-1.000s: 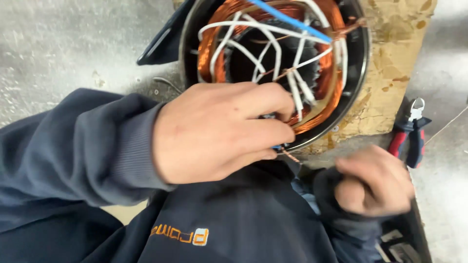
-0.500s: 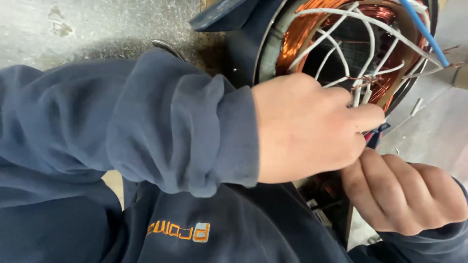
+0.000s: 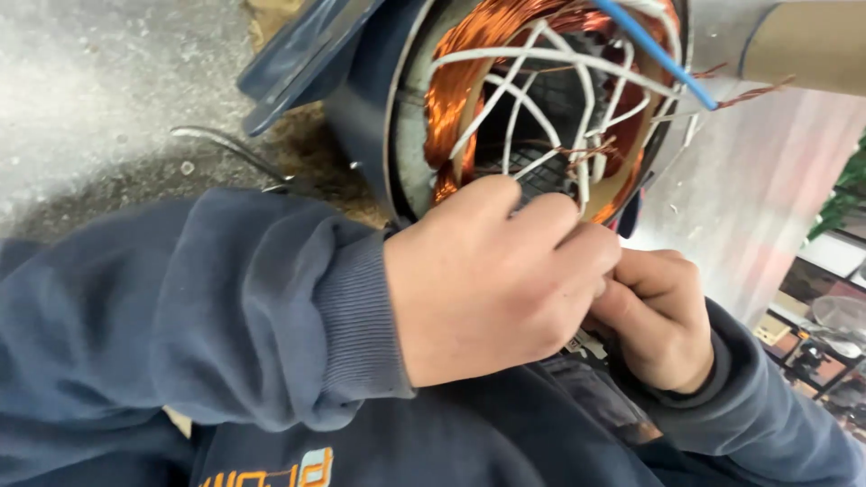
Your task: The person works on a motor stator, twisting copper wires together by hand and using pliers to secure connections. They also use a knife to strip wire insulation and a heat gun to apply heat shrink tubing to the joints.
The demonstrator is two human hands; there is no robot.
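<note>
A round motor stator [image 3: 397, 117] in a dark blue housing lies in front of me, with copper windings [image 3: 451, 81] and several white sleeved leads [image 3: 541, 56] crossing its bore. A blue wire [image 3: 654, 50] runs out to the upper right. My left hand [image 3: 492, 280] is curled at the stator's lower rim, fingertips pinched on the leads there. My right hand [image 3: 658, 311] is closed just to its right, touching the left fingers; what it grips is hidden.
A grey concrete floor [image 3: 99, 99] lies at the left. A bent metal wire [image 3: 225, 149] rests on it beside the housing. A cardboard tube [image 3: 803, 45] shows at the top right, and shelves with small items [image 3: 830, 334] at the far right.
The view has shifted, so the stator sits more central. My right hand has risen from below to meet my left hand at the stator's lower rim.
</note>
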